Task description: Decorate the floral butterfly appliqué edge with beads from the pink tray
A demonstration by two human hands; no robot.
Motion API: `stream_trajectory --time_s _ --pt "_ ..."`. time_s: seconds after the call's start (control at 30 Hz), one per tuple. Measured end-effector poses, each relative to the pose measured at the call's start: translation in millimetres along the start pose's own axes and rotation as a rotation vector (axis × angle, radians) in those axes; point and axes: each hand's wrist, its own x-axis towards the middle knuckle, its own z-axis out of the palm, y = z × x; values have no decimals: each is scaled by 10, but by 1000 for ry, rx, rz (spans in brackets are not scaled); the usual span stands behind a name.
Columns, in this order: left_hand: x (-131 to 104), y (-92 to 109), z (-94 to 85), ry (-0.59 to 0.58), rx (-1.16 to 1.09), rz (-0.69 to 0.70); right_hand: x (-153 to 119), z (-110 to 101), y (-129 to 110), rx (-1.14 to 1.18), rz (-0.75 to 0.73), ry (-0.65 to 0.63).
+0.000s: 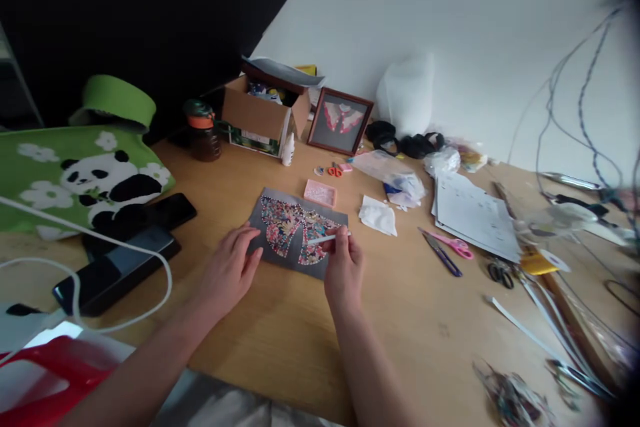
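A grey sheet (pixel 293 255) lies on the wooden table, bearing a butterfly (pixel 280 223) of patterned floral pieces edged with small beads. My right hand (pixel 344 265) pinches a thin white pen-like stick (pixel 323 239), its tip over the butterfly's right wing. At the sheet's left edge rests my left hand (pixel 234 261), its fingers apart and holding nothing. Just behind the sheet sits a small pink tray (pixel 321 193) with tiny pale pieces in it. A white tissue (pixel 378 215) lies to the right of the tray.
Phones (pixel 115 267) and a white cable (pixel 167 273) lie at left beside a green panda bag (pixel 40 180). Behind stand a jar (pixel 204 137), a cardboard box (pixel 255 110) and a framed butterfly (pixel 340 121). Pink scissors (pixel 457 245), a purple-handled tool (pixel 443 255) and papers (pixel 475 213) lie right.
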Motion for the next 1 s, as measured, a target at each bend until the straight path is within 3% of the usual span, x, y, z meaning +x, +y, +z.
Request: stream_trajectory --time_s 0.33,0.6,1.0 --pt "20 38 -18 -41 24 53 12 52 34 -80 -2 -25" --pt "-16 34 -1 -69 13 105 86 198 -25 -200 -96 -100" --pt "-30 21 -13 -116 59 157 -59 240 203 -428 -208 -191"
